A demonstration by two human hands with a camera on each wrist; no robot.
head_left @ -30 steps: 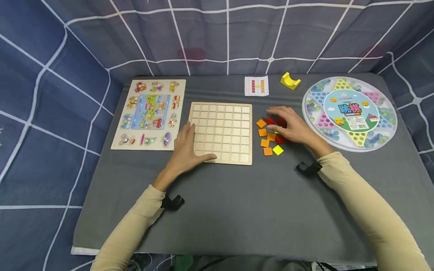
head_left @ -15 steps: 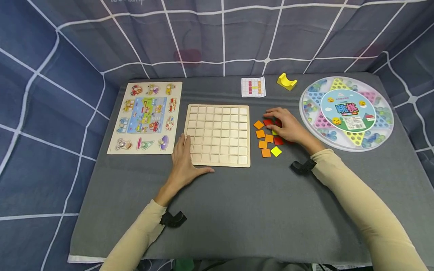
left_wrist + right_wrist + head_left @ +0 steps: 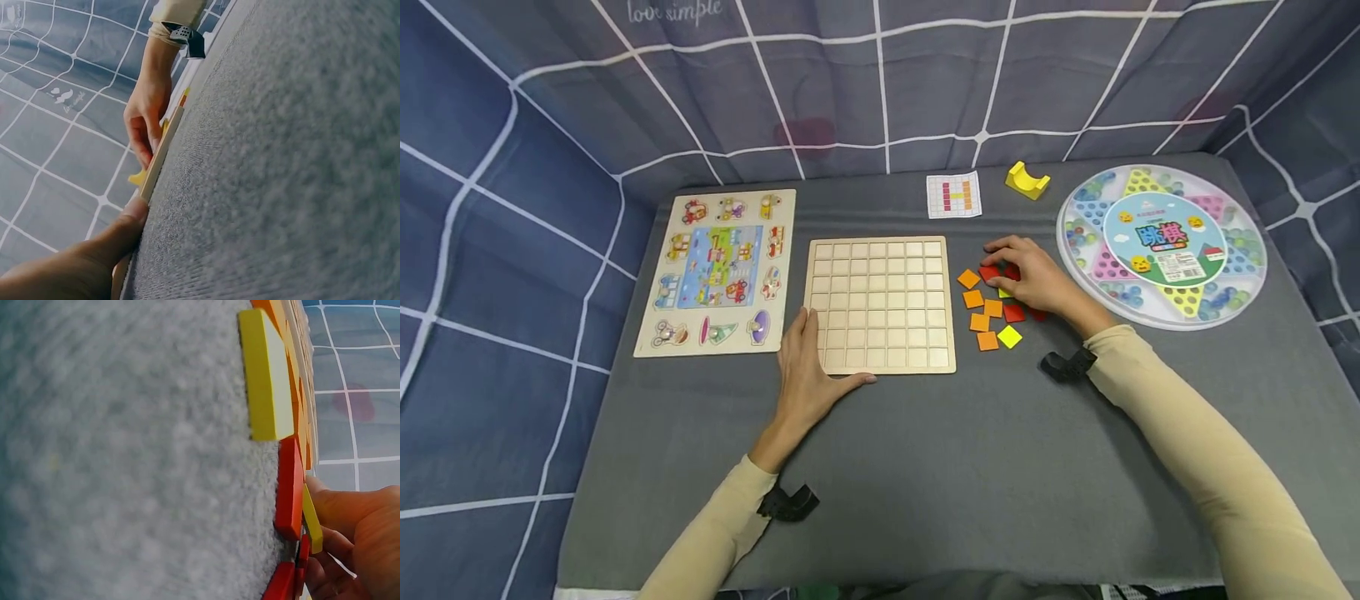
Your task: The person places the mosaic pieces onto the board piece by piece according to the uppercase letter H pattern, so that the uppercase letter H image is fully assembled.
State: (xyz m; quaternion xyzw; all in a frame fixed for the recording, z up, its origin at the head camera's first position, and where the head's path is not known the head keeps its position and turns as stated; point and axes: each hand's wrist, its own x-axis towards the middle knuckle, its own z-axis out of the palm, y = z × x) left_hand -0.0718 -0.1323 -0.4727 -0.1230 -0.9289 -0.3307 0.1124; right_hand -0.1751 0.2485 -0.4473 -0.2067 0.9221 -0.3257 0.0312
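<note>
1. Background: dark blue-grey fabric backdrop point(image 3: 925, 92) with white grid lines; work surface is a table under grey cloth point(image 3: 962, 467).
2. Square pale wooden board point(image 3: 880, 305), ruled into small cells, lies flat near mid-table.
3. Left hand point(image 3: 811, 367): thumb and fingers spread wide around the board's near left corner. Fingers lie along its left side, thumb along its near edge; left wrist view shows the thumb touching the edge.
4. Right hand point(image 3: 1033, 277): over the small coloured tiles to the right of the board. Thumb and forefinger curved, standing apart, with a flat red square tile point(image 3: 988, 273) showing between their tips. Cannot tell whether the other fingers touch anything.
5. Thin yellow square tile point(image 3: 311, 519): right at the thumb in the right wrist view, partly covered by the hand in the head view. Contact uncertain.
6. Flat orange square tiles point(image 3: 972, 299) lie between right hand and board. Second yellow square tile point(image 3: 1009, 337) sits nearer the person, clear of the fingers.
7. White printed grid card point(image 3: 953, 195) and curved yellow block point(image 3: 1027, 181) lie beyond the tiles.
</note>
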